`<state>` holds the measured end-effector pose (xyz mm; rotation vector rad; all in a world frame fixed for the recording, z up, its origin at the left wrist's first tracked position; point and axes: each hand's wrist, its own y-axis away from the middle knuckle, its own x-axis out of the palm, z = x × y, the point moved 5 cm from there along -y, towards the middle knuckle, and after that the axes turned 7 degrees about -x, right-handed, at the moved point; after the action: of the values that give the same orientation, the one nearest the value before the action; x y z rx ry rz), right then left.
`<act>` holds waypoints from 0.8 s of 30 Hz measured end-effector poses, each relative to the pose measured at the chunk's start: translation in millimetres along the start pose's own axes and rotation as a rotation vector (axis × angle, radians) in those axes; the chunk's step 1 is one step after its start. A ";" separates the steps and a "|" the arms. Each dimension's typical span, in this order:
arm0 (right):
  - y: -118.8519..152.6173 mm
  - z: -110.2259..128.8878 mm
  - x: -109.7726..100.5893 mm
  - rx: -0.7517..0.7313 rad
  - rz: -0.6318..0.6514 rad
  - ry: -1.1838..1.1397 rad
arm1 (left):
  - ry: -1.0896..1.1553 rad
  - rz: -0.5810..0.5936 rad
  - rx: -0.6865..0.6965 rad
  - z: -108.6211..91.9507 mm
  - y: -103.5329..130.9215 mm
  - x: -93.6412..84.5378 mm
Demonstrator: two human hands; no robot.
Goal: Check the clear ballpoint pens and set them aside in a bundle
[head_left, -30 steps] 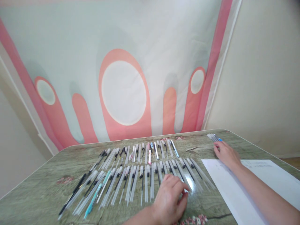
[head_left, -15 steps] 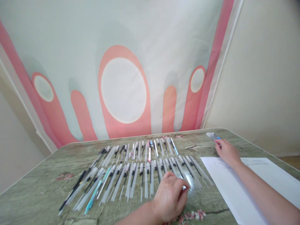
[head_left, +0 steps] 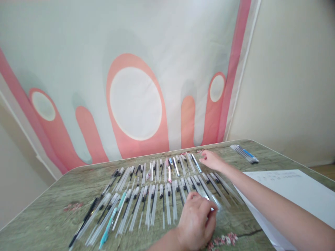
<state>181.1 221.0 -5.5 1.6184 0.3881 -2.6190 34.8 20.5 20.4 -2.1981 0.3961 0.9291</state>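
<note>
Two rows of pens and refills in clear sleeves lie side by side on the wood-patterned table. My right hand (head_left: 212,161) reaches over the back row's right end, fingers stretched out and holding nothing visible, beside a light-blue and white pen (head_left: 196,163). My left hand (head_left: 196,220) rests low at the front row's right part, fingers curled and thumb pressed in; whether it pinches something small is hidden. Nearby are clear-sleeved pens (head_left: 209,188). A small bundle of pens (head_left: 244,154), one of them blue, lies apart at the back right.
White paper sheets (head_left: 293,188) with faint print lie on the right of the table, under my right forearm. A turquoise pen (head_left: 108,228) and a black pen (head_left: 85,219) are at the front left. A patterned backdrop (head_left: 136,101) hangs behind the table (head_left: 42,209).
My right hand has let go of the pen bundle at the back right and moved left to the back row. My left hand stays curled in place. The view has shifted slightly.
</note>
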 end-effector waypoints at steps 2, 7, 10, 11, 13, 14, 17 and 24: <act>-13.3 8.3 10.9 0.037 0.019 0.014 | -0.003 -0.010 0.007 0.4 0.3 -0.6; -28.6 16.0 26.6 0.110 0.075 0.046 | -0.001 -0.054 0.047 1.4 0.2 -1.0; -31.0 16.3 35.0 0.137 0.115 0.060 | -0.009 -0.081 0.083 2.2 0.4 0.2; -31.5 15.7 37.5 0.143 0.125 0.065 | -0.013 -0.091 0.093 2.7 0.5 0.6; -32.3 13.2 40.6 0.155 0.136 0.076 | -0.020 -0.105 0.106 4.0 0.5 1.6; -32.6 11.6 41.0 0.160 0.139 0.082 | -0.022 -0.110 0.110 4.7 0.4 2.0; -33.6 6.0 38.1 0.175 0.149 0.100 | -0.025 -0.122 0.121 6.2 0.0 3.2; -41.0 -8.8 21.5 0.201 0.155 0.133 | -0.018 -0.162 0.134 7.1 -2.1 3.5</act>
<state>172.3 264.8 -20.4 1.8063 0.0011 -2.5117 34.7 27.0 15.5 -2.0651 0.2600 0.8107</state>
